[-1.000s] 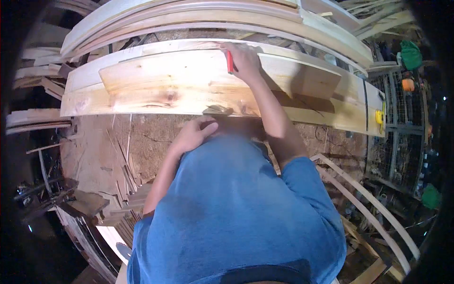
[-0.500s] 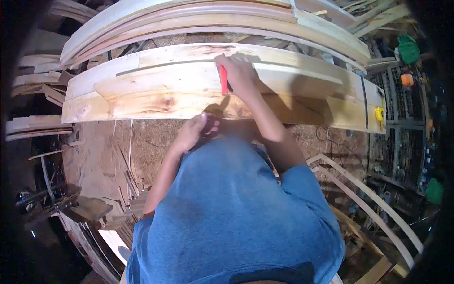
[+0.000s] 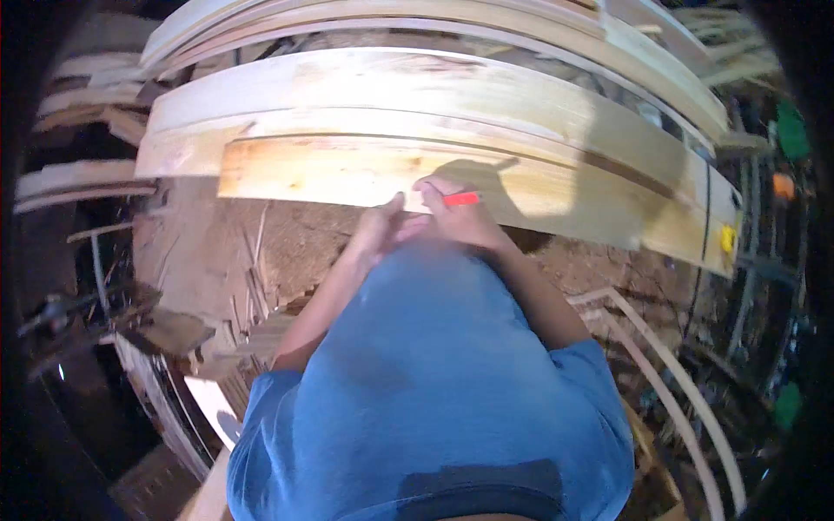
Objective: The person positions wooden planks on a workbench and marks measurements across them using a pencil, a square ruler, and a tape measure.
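Note:
A long pale board point(image 3: 313, 169) lies nearest my body, on wider planks point(image 3: 226, 104). My left hand point(image 3: 375, 230) is closed at the board's near edge, its thumb on top and its fingers lower down. Close beside it, my right hand point(image 3: 460, 224) rests at the same edge, closed around a slim red pencil point(image 3: 462, 199) that points to the right. The fingers of my right hand are partly hidden. A shadow of my head and hand falls across the wood.
More long planks point(image 3: 365, 24) are stacked beyond. A yellow tape measure point(image 3: 727, 238) sits at the right end, near a dark strap point(image 3: 707, 200). Curved wooden strips point(image 3: 669, 365) stand at lower right. Scrap wood point(image 3: 221, 369) lies at lower left over a sawdust-covered floor point(image 3: 304, 247).
The near board has come toward my body. My right hand has drawn back from the far part of the wood to the near edge, bringing the red pencil. The view has shifted slightly.

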`<state>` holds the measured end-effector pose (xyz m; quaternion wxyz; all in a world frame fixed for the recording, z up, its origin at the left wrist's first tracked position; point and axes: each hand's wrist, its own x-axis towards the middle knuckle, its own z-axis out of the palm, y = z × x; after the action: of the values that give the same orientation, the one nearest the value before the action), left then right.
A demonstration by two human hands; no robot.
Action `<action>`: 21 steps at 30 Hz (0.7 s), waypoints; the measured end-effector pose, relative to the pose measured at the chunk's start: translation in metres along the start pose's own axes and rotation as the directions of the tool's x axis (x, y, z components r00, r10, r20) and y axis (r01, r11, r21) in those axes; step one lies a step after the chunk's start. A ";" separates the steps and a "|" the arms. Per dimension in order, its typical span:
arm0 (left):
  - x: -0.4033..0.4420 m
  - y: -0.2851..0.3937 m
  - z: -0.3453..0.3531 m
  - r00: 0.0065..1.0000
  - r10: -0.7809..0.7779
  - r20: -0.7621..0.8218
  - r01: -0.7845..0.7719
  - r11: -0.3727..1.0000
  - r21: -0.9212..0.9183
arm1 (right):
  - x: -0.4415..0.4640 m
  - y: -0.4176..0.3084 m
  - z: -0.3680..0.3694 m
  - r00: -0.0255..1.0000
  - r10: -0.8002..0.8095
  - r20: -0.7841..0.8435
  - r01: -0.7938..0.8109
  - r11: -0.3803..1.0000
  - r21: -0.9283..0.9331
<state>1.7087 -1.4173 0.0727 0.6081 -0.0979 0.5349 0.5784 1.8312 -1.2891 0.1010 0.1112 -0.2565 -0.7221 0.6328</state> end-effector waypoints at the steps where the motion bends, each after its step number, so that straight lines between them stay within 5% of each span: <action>1: -0.026 0.015 0.023 0.999 -0.019 0.051 0.019 1.000 -0.011 | 0.007 0.005 0.004 0.999 -0.048 -0.010 0.047 0.997 -0.064; 4: 0.004 -0.008 -0.008 0.998 0.052 0.020 -0.052 0.998 0.035 | 0.022 -0.003 0.007 0.998 0.013 0.055 -0.005 0.990 -0.141; 7: 0.011 -0.013 -0.017 0.998 0.038 0.044 -0.039 0.999 0.006 | 0.046 0.012 0.027 0.962 -0.271 -0.035 0.263 0.952 -0.154; 12: 0.029 -0.032 -0.034 0.974 0.185 0.132 -0.196 0.978 0.072 | 0.065 0.024 0.054 0.939 -0.342 0.042 0.341 0.909 -0.239; 16: 0.024 -0.030 -0.033 0.992 0.050 0.113 -0.048 0.999 -0.017 | 0.081 0.014 0.067 0.921 -0.380 0.092 0.390 0.876 -0.283; 21: 0.018 -0.027 -0.029 0.981 0.141 0.131 -0.138 0.990 -0.037 | 0.103 -0.004 0.071 0.823 -0.518 0.232 0.567 0.737 -0.367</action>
<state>1.7113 -1.4365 0.0340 0.5989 -0.0300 0.4905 0.6323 1.7091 -1.2976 0.0761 0.1918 -0.0158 -0.8890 0.4156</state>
